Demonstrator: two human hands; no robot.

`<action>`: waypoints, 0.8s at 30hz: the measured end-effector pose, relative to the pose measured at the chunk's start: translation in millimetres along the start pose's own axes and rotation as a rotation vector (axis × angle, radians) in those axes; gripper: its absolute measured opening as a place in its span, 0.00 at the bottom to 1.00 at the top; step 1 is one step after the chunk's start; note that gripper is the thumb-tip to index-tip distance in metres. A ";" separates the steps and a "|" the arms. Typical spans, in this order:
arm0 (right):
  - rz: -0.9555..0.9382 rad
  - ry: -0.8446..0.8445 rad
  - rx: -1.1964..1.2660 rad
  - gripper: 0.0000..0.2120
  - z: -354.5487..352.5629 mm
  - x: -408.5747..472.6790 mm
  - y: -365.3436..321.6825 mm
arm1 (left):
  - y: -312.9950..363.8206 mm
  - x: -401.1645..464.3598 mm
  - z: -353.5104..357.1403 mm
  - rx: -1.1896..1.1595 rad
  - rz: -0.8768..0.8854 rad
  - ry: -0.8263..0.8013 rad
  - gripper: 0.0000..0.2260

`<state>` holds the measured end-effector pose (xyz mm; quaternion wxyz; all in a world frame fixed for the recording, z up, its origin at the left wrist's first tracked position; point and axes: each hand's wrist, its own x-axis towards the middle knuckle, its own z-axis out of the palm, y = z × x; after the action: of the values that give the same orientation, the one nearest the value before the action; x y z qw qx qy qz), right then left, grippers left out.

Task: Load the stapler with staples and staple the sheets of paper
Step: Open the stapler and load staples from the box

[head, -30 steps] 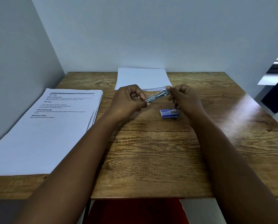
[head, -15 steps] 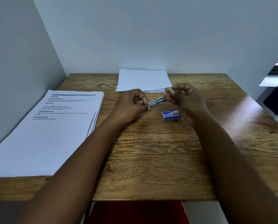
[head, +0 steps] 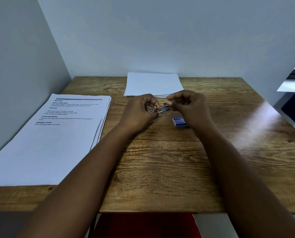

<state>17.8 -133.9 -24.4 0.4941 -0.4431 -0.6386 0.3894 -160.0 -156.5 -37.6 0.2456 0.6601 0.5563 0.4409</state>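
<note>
— Right, where do we see the stapler (head: 161, 110) sitting?

— Just above the middle of the frame, between the two hands and lifted off the wooden table (head: 160, 169). We see the left hand (head: 140, 111) curled round its left end, fingers bent in and gripping the metal body. Its right end pokes out toward the right hand (head: 188, 104).

— And that right hand?

— Its fingers are curled too, thumb and forefinger pinched on a small pale piece (head: 165, 103) just above the stapler's right end. We think it is a strip of staples, but it is too small for us to be sure, and we cannot tell whether it touches the stapler.

— Anything else near it?

— A small blue staple box (head: 179, 121) lies on the table just below and right of the stapler, partly behind the right wrist. We can see white lettering on its lid, but it is too blurred to read.

— What writing can we make out?

— On the printed stack of paper (head: 57, 134) at the left of the frame, bold headings: we read "TASK DESCRIPTION" and "REQUIRED PROPS"; the smaller lines are illegible. A blank white stack (head: 152, 83) lies at the upper centre, against the wall, just beyond the hands.
</note>
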 end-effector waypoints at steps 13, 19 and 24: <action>0.106 0.044 -0.118 0.06 3.7 -2.6 -1.3 | 6.2 -4.6 0.6 0.083 0.043 0.007 0.10; 0.077 0.043 -0.205 0.03 7.5 -3.0 0.5 | 8.4 -5.1 -0.9 0.081 0.038 -0.007 0.13; -0.055 0.106 -0.274 0.07 4.9 -0.6 -0.8 | 8.2 -4.4 -1.3 0.072 0.030 0.014 0.12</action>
<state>12.9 -135.0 -24.9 0.4725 -0.5088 -0.6706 0.2612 -156.8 -163.1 -31.7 0.2112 0.6737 0.5634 0.4290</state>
